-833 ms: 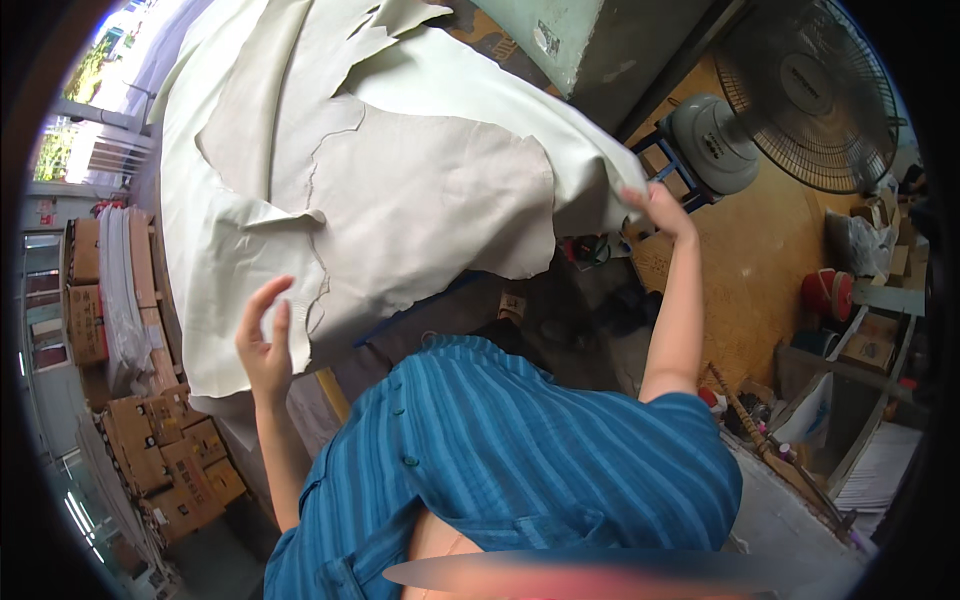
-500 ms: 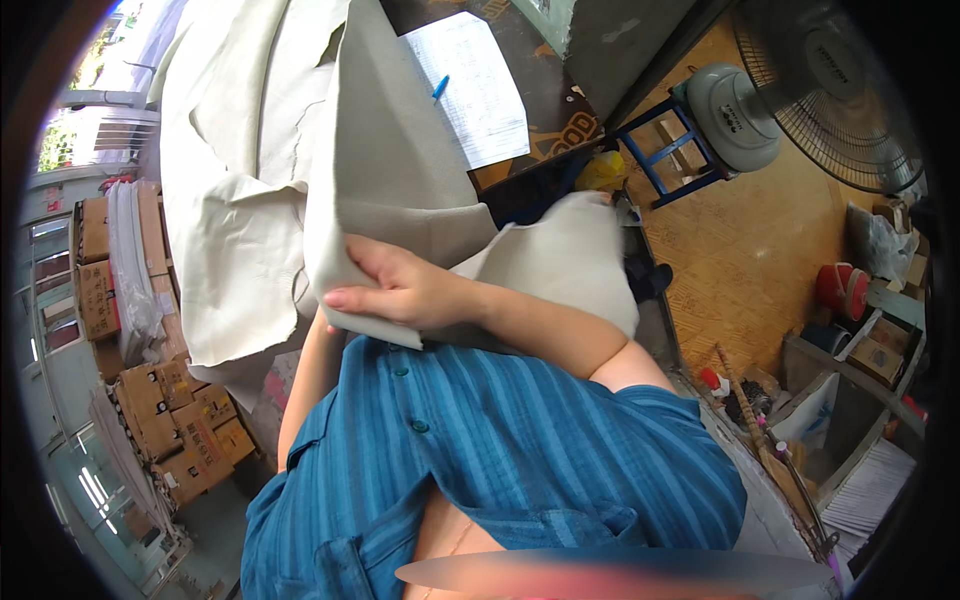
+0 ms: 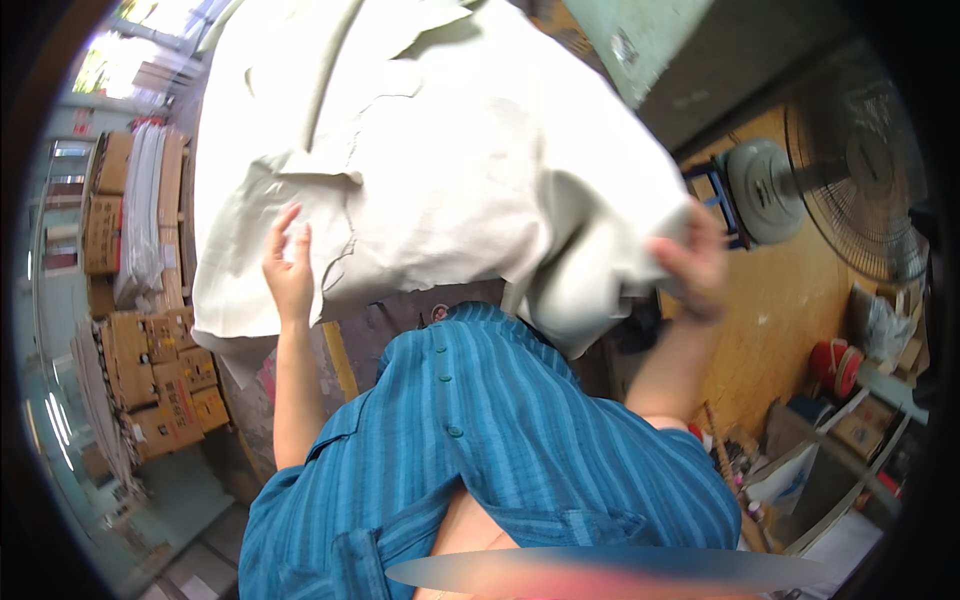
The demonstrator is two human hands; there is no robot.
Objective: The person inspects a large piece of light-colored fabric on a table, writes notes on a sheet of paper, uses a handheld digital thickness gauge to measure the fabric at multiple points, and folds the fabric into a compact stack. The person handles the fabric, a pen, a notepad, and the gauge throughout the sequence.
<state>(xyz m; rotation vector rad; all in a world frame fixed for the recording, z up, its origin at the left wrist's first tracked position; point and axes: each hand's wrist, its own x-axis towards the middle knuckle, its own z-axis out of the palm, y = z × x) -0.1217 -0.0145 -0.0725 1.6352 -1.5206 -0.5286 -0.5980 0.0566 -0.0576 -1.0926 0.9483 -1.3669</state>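
Note:
A large off-white sheet of leather-like material spreads across the work surface in front of me, with rough edges and folds. Over its left part, my left hand is raised with fingers apart, holding nothing. My right hand is at the sheet's right edge, smeared by motion, and whether its fingers grip the material does not show. Beside that hand the sheet buckles into a loose, hanging fold. More layers of the same pale material lie beneath and toward the far left.
A standing fan is at the right, beside a blue stool. Further down the right are a red container and a cluttered shelf. Stacked cardboard boxes line the left. A greenish wall or pillar rises at the far right.
My right hand has swung far right, and the sheet now stretches that way, covering the paper and pen. My left hand, mostly hidden before, now shows open at the left.

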